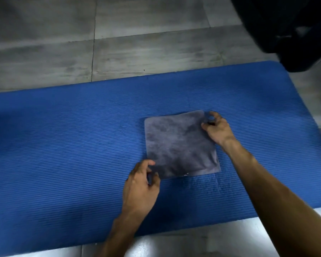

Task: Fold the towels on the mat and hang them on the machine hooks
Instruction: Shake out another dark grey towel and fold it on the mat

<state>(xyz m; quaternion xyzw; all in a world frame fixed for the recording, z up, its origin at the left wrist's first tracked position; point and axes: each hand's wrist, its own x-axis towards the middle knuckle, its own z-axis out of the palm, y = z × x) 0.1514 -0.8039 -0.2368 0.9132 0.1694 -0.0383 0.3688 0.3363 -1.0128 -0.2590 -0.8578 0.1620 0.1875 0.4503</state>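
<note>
Nearest the camera, a pale strip of floor (pixel 156 245) ran along the bottom edge, glaring under a bright patch that washed out its surface. Both bare forearms came in from there, their elbows cut off by the frame. The blue ribbed mat (pixel 63 154) lay across the floor from the left edge almost to the right, its left end out of view. On it, right of centre, a grey towel (pixel 181 143) lay flat as a rough square (how many layers it held could not be made out from above). The left hand (pixel 142 180) was at the towel's near left corner, thumb and forefinger curled together on the cloth there; the remaining fingers were tucked under and hidden behind the knuckles. The right hand (pixel 218 127) was at the far right corner, its fingers bent and pinching the edge, though the fingertips were blurred. Beyond the mat lay grey floor tiles (pixel 137 43) with dark seams. At the top right a large dark object (pixel 289 30) stood on the floor, overlapping the mat's far corner; it was too dark and too cut off to identify.
</note>
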